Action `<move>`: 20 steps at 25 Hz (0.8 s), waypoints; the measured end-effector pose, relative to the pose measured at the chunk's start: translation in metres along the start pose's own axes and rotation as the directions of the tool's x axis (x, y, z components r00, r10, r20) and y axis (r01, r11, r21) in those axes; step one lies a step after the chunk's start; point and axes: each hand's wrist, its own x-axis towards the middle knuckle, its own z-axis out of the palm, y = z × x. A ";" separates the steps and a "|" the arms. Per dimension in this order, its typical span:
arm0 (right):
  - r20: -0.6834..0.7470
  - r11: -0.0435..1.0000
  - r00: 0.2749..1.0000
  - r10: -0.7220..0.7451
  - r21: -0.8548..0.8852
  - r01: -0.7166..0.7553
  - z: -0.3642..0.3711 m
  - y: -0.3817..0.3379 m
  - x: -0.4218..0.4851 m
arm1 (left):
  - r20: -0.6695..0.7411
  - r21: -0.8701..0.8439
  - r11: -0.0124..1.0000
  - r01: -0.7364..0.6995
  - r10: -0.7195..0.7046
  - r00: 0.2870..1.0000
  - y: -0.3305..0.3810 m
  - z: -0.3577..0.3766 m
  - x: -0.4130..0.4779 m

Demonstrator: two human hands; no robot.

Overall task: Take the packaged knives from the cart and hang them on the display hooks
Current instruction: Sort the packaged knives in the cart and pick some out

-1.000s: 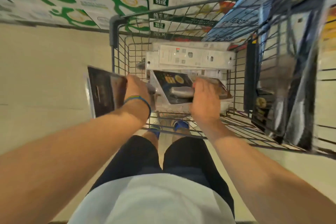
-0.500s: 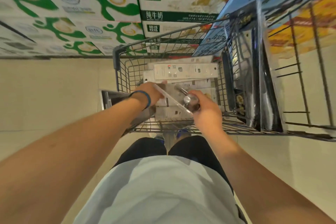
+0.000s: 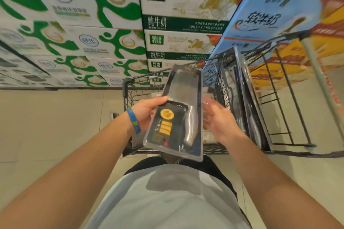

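A packaged knife (image 3: pixel 178 115) in a clear blister pack with a black card and yellow labels is held up over the wire cart (image 3: pixel 128 96). My left hand (image 3: pixel 147 111), with a blue wristband, grips the pack's left edge, thumb on its front. Just right of the pack hovers my right hand (image 3: pixel 217 119), fingers spread and relaxed and holding nothing. More dark knife packs (image 3: pixel 242 102) stand on edge along the cart's right side. Part of the cart's contents is hidden behind the raised pack.
Stacked milk cartons (image 3: pixel 89 29) in green-and-white, dark green and blue boxes fill the wall ahead beyond the cart. Beige tiled floor (image 3: pixel 52 126) lies to the left. A wire rack frame (image 3: pixel 290 102) sits right of the knife packs.
The knife pack has been lifted out of the cart and turned face-up in my left hand. My right hand has let go of it and opened beside it.
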 end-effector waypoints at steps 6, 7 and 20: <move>0.212 0.996 0.977 -0.019 0.088 0.000 0.016 -0.022 -0.010 | 0.023 -0.043 0.980 -0.197 0.198 0.980 -0.011 0.032 -0.009; 0.209 0.997 0.977 -0.042 0.065 0.029 0.012 -0.027 -0.010 | 0.025 -0.040 0.976 -0.212 0.213 0.977 -0.009 0.041 -0.011; -0.193 0.695 0.681 -0.706 -0.374 0.615 -0.181 -0.115 -0.054 | -0.346 0.358 0.932 0.058 0.075 0.935 -0.035 0.187 0.054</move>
